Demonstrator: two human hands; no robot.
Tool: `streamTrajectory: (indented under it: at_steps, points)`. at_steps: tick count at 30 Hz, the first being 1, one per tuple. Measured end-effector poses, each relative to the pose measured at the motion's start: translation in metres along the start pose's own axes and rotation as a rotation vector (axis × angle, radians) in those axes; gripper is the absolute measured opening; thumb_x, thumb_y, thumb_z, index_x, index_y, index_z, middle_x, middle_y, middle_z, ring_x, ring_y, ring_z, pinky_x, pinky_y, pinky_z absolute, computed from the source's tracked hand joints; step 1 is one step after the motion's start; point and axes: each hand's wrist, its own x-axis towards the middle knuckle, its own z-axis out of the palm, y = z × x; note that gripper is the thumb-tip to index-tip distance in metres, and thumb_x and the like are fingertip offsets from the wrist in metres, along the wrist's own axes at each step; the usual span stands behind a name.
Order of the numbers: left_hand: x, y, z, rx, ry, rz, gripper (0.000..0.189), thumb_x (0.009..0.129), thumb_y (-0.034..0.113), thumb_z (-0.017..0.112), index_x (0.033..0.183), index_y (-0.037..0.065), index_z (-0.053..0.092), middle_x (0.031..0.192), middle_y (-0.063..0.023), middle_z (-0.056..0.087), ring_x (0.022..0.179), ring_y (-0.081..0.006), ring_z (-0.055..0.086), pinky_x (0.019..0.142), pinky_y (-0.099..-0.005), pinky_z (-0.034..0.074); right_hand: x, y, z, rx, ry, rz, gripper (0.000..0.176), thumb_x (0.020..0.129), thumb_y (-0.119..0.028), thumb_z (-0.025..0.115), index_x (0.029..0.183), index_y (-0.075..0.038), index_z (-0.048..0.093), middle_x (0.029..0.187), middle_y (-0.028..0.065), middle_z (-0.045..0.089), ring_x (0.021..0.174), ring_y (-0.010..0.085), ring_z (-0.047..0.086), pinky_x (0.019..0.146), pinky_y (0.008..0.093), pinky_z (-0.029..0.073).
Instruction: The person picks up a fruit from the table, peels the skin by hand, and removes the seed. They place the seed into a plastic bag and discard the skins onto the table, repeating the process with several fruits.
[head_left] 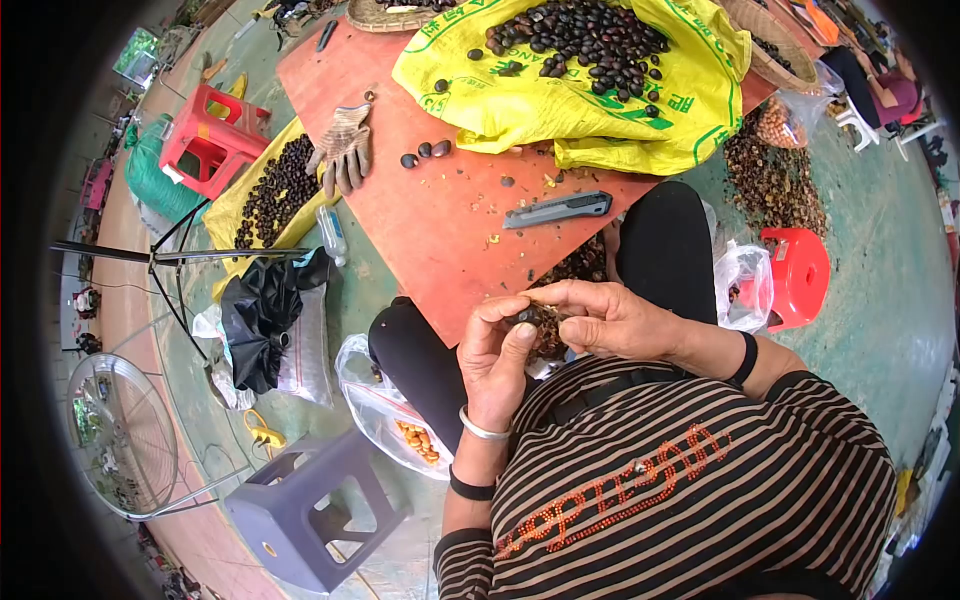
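Apparently light enough for a fingertip hold, the dark seed (527, 314) is up over the lap, in front of the striped shirt (700, 490) and close to the near edge of the red worktop (430, 250). The left hand (493, 365) pinches it between thumb and fingers; the right hand (625, 322) curls in from the other side, its fingertips meeting the left ones just above the seed. Whether the right hand also grips the seed, or holds something small of its own, I cannot tell, since its fingers cover that spot.

By its look, the shell should be hard and stiff rather than yielding. The loose seeds (440, 149) on the worktop are rounded and glossy, so a smooth shell like theirs could well roll or skid if squeezed off-centre. The surest hold is likely across the widest part, thumb pad on one side and a finger opposite, leaving both ends free. What lies inside cannot be seen; the yellow-orange kernels (417, 440) in the clear plastic bag (375, 420) near the left knee (400, 335) may, if they come from such seeds, mean a softer core that bruises or splits under hard pressure. The utility knife (558, 210) lies on the worktop, in neither hand; beyond it, a heap of similar seeds (610, 50) rests on a yellow sack (510, 120)
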Motion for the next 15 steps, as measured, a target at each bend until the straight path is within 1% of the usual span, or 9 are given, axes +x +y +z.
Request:
streamTrajectory:
  at_steps: [2,4,6,9,11,13,14,15]
  points:
    - [0.001,0.002,0.001,-0.008,0.016,-0.016,0.018,0.085,0.000,0.057,0.103,0.003,0.054,0.091,-0.0018,0.054,0.075,-0.0074,0.050,0.068,-0.0202,0.044,0.000,0.001,0.004,0.004,0.012,-0.002,0.050,0.091,-0.018,0.051,0.136,-0.005,0.033,0.077,-0.0021,0.048,0.067,0.0048,0.043,0.061,0.0191,0.039]
    - [0.001,0.001,0.000,-0.015,0.015,-0.010,0.018,0.085,0.000,0.057,0.103,0.003,0.054,0.092,-0.0021,0.054,0.074,-0.0075,0.050,0.067,-0.0203,0.044,0.000,0.004,0.005,-0.062,0.002,-0.073,0.051,0.091,-0.018,0.050,0.137,-0.004,0.032,0.080,-0.0019,0.049,0.068,0.0050,0.043,0.062,0.0196,0.040]
    - [0.001,0.002,-0.001,-0.022,0.015,-0.007,0.018,0.085,0.000,0.057,0.103,0.003,0.054,0.093,-0.0024,0.053,0.074,-0.0077,0.050,0.067,-0.0204,0.044,0.000,0.005,0.004,-0.065,-0.003,-0.065,0.051,0.092,-0.018,0.050,0.137,-0.004,0.032,0.080,-0.0015,0.049,0.069,0.0048,0.043,0.062,0.0195,0.040]
    - [0.000,0.001,-0.002,-0.006,0.010,-0.008,0.019,0.085,0.000,0.057,0.103,0.003,0.054,0.094,-0.0032,0.053,0.077,-0.0086,0.051,0.070,-0.0215,0.044,0.000,0.006,0.003,-0.088,0.004,-0.052,0.050,0.091,-0.015,0.048,0.137,-0.004,0.032,0.084,-0.0006,0.051,0.070,0.0043,0.044,0.064,0.0192,0.040]
    - [0.000,0.000,-0.002,0.040,0.012,0.024,0.019,0.084,-0.001,0.058,0.102,0.002,0.054,0.095,-0.0039,0.053,0.081,-0.0096,0.051,0.075,-0.0225,0.044,0.002,0.010,0.002,-0.107,0.018,-0.048,0.049,0.091,-0.013,0.048,0.137,-0.003,0.033,0.086,-0.0002,0.052,0.071,0.0040,0.044,0.064,0.0189,0.040]
    - [0.000,0.000,0.000,0.062,0.023,0.040,0.018,0.083,-0.002,0.058,0.101,0.002,0.054,0.095,-0.0042,0.053,0.083,-0.0101,0.051,0.077,-0.0229,0.043,0.005,0.015,0.002,-0.386,0.129,-0.248,0.047,0.089,-0.009,0.048,0.134,-0.003,0.038,0.092,-0.0004,0.054,0.074,0.0028,0.045,0.066,0.0188,0.041]
    - [0.000,0.000,0.001,0.085,0.034,0.056,0.018,0.083,-0.002,0.058,0.100,0.002,0.054,0.095,-0.0045,0.053,0.085,-0.0105,0.051,0.079,-0.0232,0.042,0.005,0.015,0.002,-0.386,0.130,-0.250,0.047,0.089,-0.009,0.048,0.134,-0.003,0.038,0.092,-0.0004,0.054,0.074,0.0028,0.045,0.066,0.0188,0.041]
    - [0.000,0.000,0.000,0.086,0.033,0.057,0.018,0.083,-0.002,0.058,0.100,0.002,0.054,0.095,-0.0045,0.053,0.085,-0.0105,0.051,0.079,-0.0232,0.042,0.004,0.015,0.002,-0.360,0.138,-0.208,0.045,0.088,-0.008,0.048,0.132,-0.002,0.040,0.093,-0.0006,0.055,0.075,0.0026,0.046,0.066,0.0189,0.042]
